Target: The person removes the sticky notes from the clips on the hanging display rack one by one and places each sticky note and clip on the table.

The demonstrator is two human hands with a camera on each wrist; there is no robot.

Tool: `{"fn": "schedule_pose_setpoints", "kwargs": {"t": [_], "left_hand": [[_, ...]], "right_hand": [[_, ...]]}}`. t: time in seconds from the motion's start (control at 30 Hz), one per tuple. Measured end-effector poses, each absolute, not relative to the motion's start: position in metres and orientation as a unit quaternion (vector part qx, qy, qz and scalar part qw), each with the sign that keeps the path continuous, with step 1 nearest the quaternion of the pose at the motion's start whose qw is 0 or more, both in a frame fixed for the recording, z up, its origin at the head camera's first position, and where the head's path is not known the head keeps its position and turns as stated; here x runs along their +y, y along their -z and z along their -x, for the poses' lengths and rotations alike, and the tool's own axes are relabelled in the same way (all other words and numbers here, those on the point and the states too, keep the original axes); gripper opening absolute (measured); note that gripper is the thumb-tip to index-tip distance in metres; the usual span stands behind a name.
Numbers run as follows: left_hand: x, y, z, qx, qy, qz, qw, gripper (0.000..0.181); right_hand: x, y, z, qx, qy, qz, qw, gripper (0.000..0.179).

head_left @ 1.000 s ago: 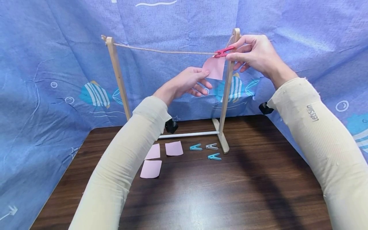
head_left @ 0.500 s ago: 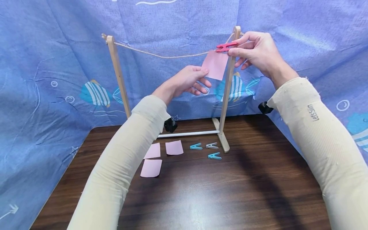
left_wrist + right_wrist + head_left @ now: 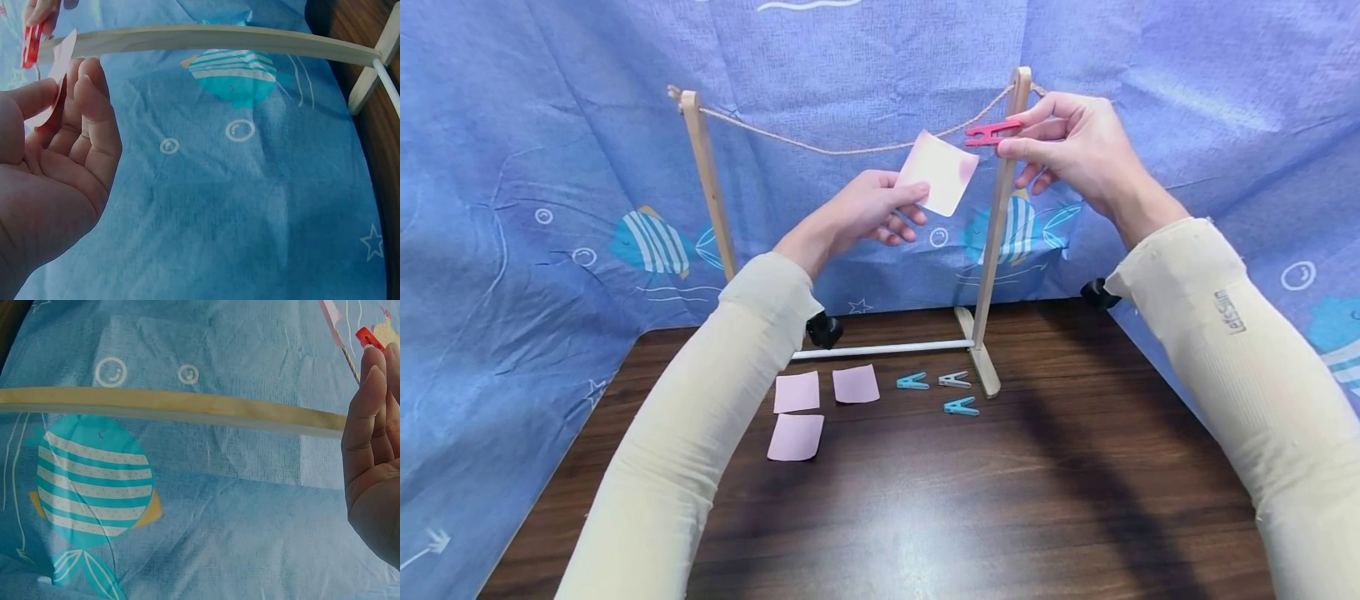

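Observation:
Between thumb and fingers my left hand (image 3: pixel 880 208) pinches a square pink paper note (image 3: pixel 942 173), tilted, in front of the sagging twine line (image 3: pixel 820 151). My right hand (image 3: pixel 1075 150) pinches a red clothespin (image 3: pixel 991 133) by its handle end, just right of the note and apart from it. In the left wrist view the note (image 3: pixel 61 75) is edge-on between the left thumb and fingers, and the red clothespin (image 3: pixel 31 45) shows behind it. Only the tip of the red clothespin (image 3: pixel 367 337) shows in the right wrist view, past the right fingers.
A wooden frame with a left post (image 3: pixel 707 183), a right post (image 3: pixel 997 208) and a white bottom bar (image 3: pixel 887 348) stands at the table's back. On the brown table (image 3: pixel 1000 500) lie pink notes (image 3: pixel 795 437), two blue clothespins (image 3: pixel 961 407) and a grey one (image 3: pixel 954 380).
The red clothespin has come off the note and the line. My left hand has drawn the note leftward and tilted it. The line, earlier pulled nearly straight, now sags.

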State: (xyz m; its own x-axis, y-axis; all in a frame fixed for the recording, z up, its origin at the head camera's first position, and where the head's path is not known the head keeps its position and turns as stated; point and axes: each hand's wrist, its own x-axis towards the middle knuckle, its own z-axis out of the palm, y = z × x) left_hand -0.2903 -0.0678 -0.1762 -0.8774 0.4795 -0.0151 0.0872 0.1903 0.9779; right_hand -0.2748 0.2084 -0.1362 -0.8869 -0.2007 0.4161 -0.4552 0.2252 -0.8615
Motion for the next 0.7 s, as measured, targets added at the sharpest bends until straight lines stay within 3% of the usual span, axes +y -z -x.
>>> {"fn": "schedule_pose_setpoints", "kwargs": {"t": [0.4,0.7], "left_hand": [[-0.094,0.193,0.283,0.787,-0.572,-0.182,0.144,0.027],[-0.117,0.214,0.268,0.809,-0.533,-0.211,0.126,0.027]], "right_hand": [[0.205,0.159,0.259,-0.771,-0.587,-0.227,0.096,0.034],[0.197,0.190,0.244,-0.748,-0.615,-0.248,0.040,0.033]]}}
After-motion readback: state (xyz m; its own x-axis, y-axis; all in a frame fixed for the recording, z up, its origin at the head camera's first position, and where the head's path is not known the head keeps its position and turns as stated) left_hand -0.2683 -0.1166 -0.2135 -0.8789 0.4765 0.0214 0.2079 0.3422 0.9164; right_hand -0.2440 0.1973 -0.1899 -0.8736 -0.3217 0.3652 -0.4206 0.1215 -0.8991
